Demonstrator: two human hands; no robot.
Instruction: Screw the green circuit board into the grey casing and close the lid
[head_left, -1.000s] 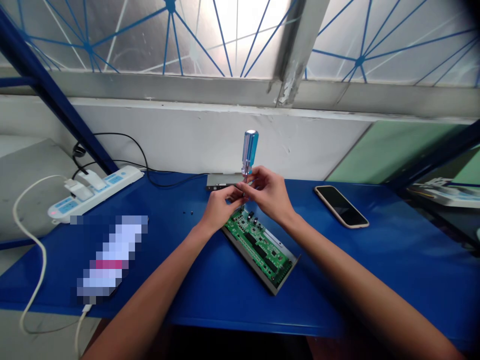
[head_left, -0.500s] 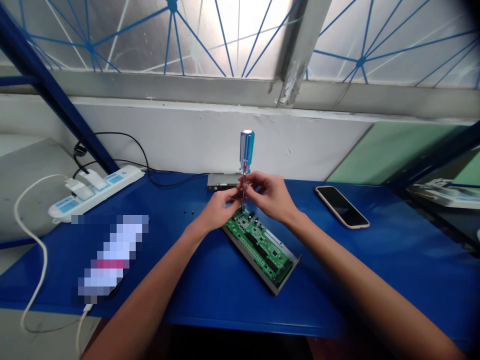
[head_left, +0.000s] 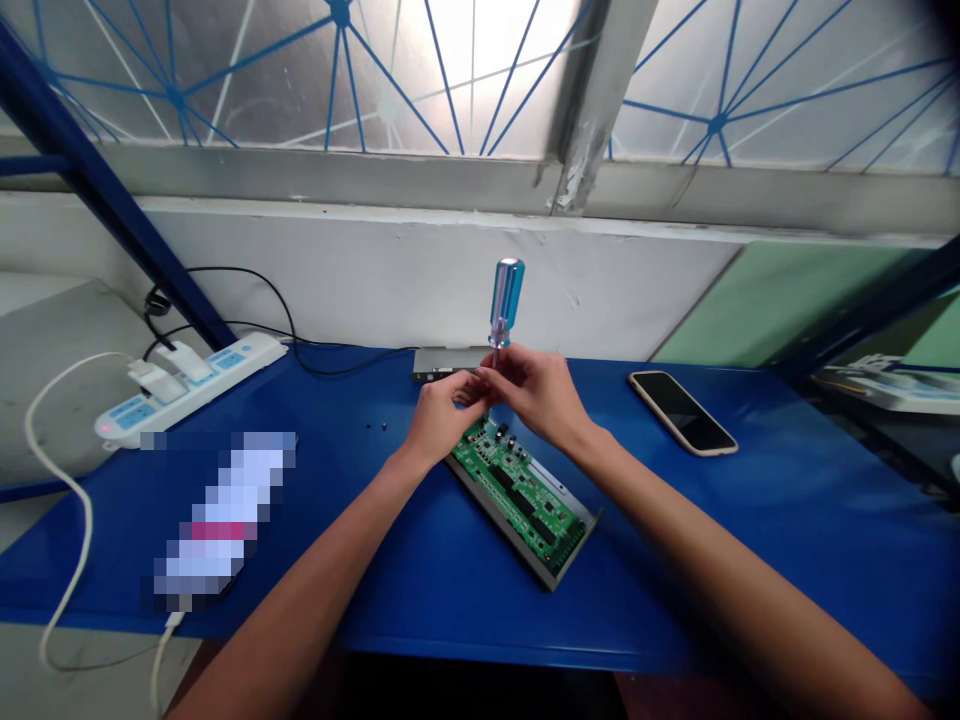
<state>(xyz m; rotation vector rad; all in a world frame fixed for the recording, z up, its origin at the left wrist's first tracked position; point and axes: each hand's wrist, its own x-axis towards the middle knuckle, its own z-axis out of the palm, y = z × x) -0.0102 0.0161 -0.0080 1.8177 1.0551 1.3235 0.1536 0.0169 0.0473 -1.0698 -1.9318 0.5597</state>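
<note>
A green circuit board (head_left: 521, 490) lies in a grey metal tray (head_left: 559, 578) on the blue table (head_left: 750, 520). A screwdriver with a clear blue handle (head_left: 505, 295) stands nearly upright over the board's far end, its tip hidden behind my fingers. My right hand (head_left: 538, 393) is closed round the screwdriver's shaft just below the handle. My left hand (head_left: 442, 412) pinches at the shaft lower down, right above the board's far corner.
A dark phone (head_left: 682, 412) lies to the right. A grey metal cover (head_left: 442, 362) sits behind my hands. A white power strip (head_left: 187, 385) with plugs and cables is at the far left, a blurred object (head_left: 217, 515) nearer. Small screws (head_left: 383, 425) lie left of the board.
The screwdriver handle swung a little left, then back to the right, now tilted slightly right. Both hands stay together at the shaft over the board's far end.
</note>
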